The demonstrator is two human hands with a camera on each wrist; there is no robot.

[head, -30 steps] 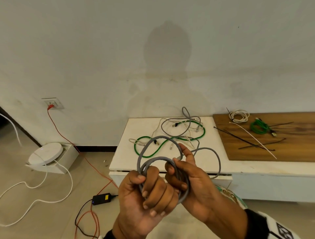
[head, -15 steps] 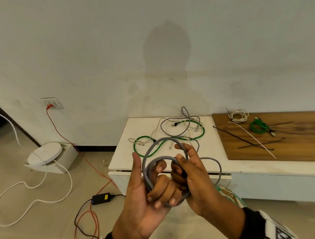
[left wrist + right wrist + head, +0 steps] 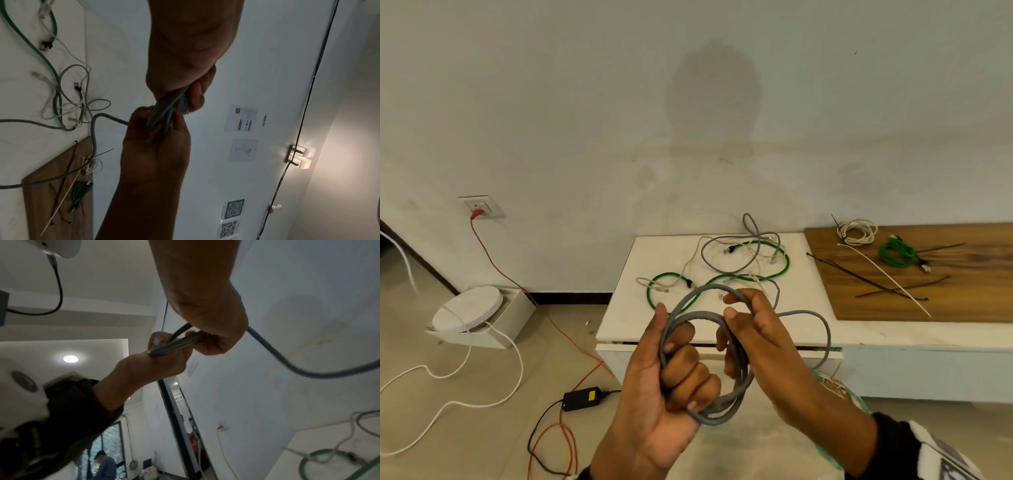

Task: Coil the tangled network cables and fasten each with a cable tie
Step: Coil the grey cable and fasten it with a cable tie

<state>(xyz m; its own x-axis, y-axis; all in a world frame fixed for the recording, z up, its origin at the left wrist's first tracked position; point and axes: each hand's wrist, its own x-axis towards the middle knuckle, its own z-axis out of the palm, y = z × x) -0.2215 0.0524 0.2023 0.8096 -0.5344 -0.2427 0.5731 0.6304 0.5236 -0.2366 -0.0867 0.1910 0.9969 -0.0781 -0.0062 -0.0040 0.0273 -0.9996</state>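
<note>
A grey network cable (image 3: 726, 411), wound into a small coil of several loops, hangs in front of the white table (image 3: 640, 322). My left hand (image 3: 674, 373) grips its lower left side with curled fingers and a straight thumb. My right hand (image 3: 750, 329) curls round the right side of the coil. The grey cable's free tail (image 3: 825, 335) loops right and back to the tangle of green, grey and white cables (image 3: 784, 270) on the table. The wrist views show the bundled grey cable strands (image 3: 162, 112) (image 3: 174, 345) between both hands, with a clear plug (image 3: 157, 340).
On a wooden board (image 3: 962, 291) to the right lie black cable ties (image 3: 859, 277), a white cable tie (image 3: 883, 274), a coiled white cable (image 3: 858, 233) and a coiled green cable (image 3: 897, 253). On the floor to the left are a white router (image 3: 469, 308), a black adapter (image 3: 582, 397) and loose wires.
My hands have drawn slightly apart and the coil has opened wider. The left thumb has lifted off the cable and now stands straight. The right hand has shifted up the right side.
</note>
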